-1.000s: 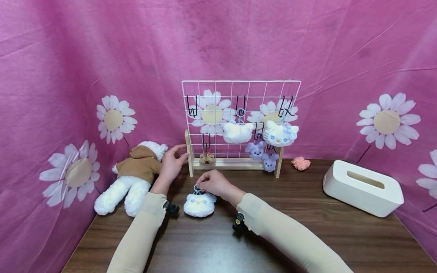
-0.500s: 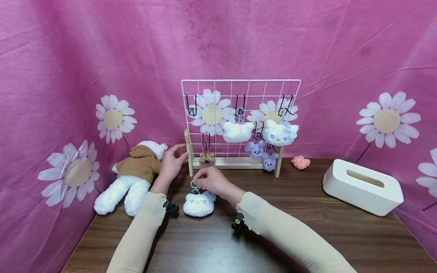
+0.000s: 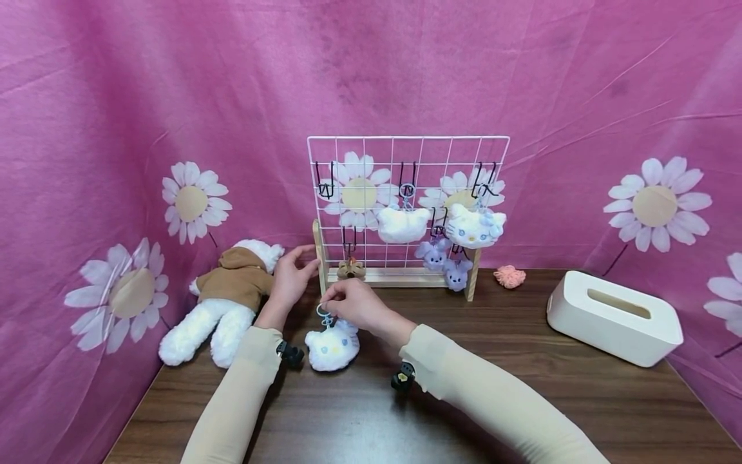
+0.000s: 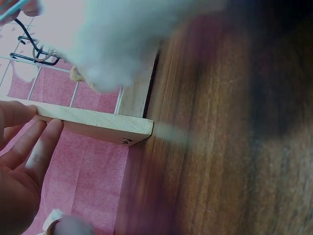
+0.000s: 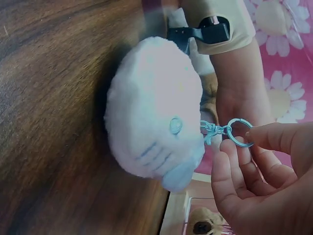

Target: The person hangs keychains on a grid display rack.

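Observation:
My right hand (image 3: 359,306) pinches the blue key ring (image 5: 238,120) of a white plush cat-head keychain (image 3: 333,348). The plush hangs low over the table below the ring, with blue eyes and a pale blue bow showing in the right wrist view. At the left end of a white wire grid rack (image 3: 408,137), my left hand (image 3: 290,277) holds the wooden side post (image 4: 102,120) between thumb and fingers. Part of the rack is hidden behind the blurred white plush in the left wrist view.
Two more white cat-head plushes (image 3: 404,225), two purple plushes (image 3: 433,254) and a brown plush (image 3: 351,269) hang from black hooks. A plush bear (image 3: 234,283) in a brown hoodie lies left. On the right are a pink fluffy piece (image 3: 510,277) and a white tissue box (image 3: 614,328).
The right hand has lifted the key ring slightly and moved a little left, and the plush has swung left and tilted. The left hand stays on the post.

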Action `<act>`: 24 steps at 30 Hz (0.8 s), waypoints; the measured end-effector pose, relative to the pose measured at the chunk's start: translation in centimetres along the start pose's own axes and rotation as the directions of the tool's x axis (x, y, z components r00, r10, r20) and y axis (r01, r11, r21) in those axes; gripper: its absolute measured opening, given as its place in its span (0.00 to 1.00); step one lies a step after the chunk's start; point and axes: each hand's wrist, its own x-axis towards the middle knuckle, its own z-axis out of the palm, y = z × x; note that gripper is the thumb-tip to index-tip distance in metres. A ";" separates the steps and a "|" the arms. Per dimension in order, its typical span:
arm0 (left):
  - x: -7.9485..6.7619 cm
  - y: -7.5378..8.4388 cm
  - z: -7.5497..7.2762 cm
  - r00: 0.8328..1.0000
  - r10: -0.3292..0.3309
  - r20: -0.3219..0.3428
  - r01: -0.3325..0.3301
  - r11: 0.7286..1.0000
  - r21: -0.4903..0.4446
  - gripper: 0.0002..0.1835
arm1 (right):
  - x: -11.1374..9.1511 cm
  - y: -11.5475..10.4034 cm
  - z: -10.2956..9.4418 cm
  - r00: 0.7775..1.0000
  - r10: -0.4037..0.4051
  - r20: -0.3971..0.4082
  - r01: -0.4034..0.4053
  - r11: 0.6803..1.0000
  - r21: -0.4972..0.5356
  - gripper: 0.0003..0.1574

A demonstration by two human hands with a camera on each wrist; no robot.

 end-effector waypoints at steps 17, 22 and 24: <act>-0.1 0.0 0.0 1.000 0.018 -0.015 -0.018 1.000 0.016 0.21 | -0.6 -1.3 -1.1 0.999 -0.031 -0.023 0.031 0.999 -0.015 0.04; -0.1 0.0 0.1 0.999 0.037 -0.019 -0.037 0.999 0.004 0.21 | -0.5 -1.4 -1.4 0.999 -0.042 -0.030 0.040 0.998 -0.044 0.04; -0.1 0.1 0.1 0.999 0.037 -0.016 -0.037 0.999 0.001 0.21 | -0.5 -1.4 -1.6 0.998 -0.044 -0.035 0.042 0.998 -0.054 0.05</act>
